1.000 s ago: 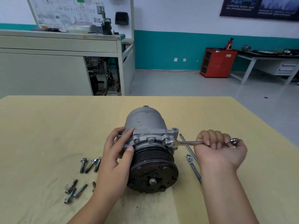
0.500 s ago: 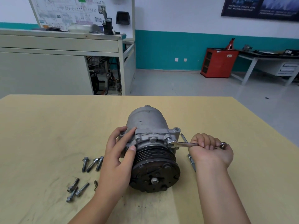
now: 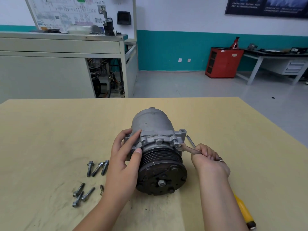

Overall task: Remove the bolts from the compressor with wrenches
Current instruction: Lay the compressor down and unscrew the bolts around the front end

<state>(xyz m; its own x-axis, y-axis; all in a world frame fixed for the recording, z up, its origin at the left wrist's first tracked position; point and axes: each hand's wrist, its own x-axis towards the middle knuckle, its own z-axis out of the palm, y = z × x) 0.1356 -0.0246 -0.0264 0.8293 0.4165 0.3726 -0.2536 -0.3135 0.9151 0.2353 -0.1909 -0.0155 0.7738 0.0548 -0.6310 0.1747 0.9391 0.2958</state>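
two hands are working: the left hand (image 3: 124, 164) is clasping the compressor (image 3: 153, 124), the right hand (image 3: 208, 162) is gripping a wrench (image 3: 186, 147) seated on a bolt (image 3: 175, 143) beyond its fingers.

The right hand (image 3: 210, 161) is closed round the wrench (image 3: 187, 148), hiding most of its shaft; only the head shows clearly. A thin rod (image 3: 190, 141) runs under this hand; whether it joins the yellow handle (image 3: 242, 208) behind the forearm is unclear. The left hand (image 3: 126, 157) covers the compressor's (image 3: 153, 124) left flange, and its wrist hides part of a short bolt (image 3: 101, 189).
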